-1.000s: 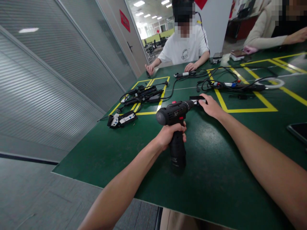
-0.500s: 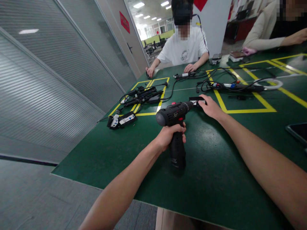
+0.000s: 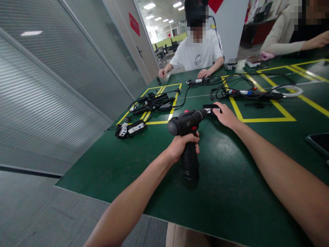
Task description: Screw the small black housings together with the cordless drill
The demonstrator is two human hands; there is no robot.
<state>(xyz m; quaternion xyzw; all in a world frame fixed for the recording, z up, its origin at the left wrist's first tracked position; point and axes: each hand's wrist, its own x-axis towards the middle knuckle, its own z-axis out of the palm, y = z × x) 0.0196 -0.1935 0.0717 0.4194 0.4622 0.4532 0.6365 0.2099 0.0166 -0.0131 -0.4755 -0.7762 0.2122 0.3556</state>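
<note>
My left hand (image 3: 183, 146) is wrapped round the grip of a black cordless drill (image 3: 187, 137) that I hold above the green table (image 3: 123, 164). The drill's nose points at a small black part with a white label (image 3: 210, 108) lying on the table. My right hand (image 3: 225, 115) rests on that part, fingers closed over its right end, pinning it down.
A black module with white labels (image 3: 131, 129) lies to the left. Black cables and tools (image 3: 154, 101) sit in a yellow-taped square. More cables and a white ring (image 3: 289, 90) lie far right. A phone (image 3: 318, 141) is at the right edge. Two other people sit across.
The person opposite has lifted a hand off a small black item on the table. My hands and the drill have barely moved.
</note>
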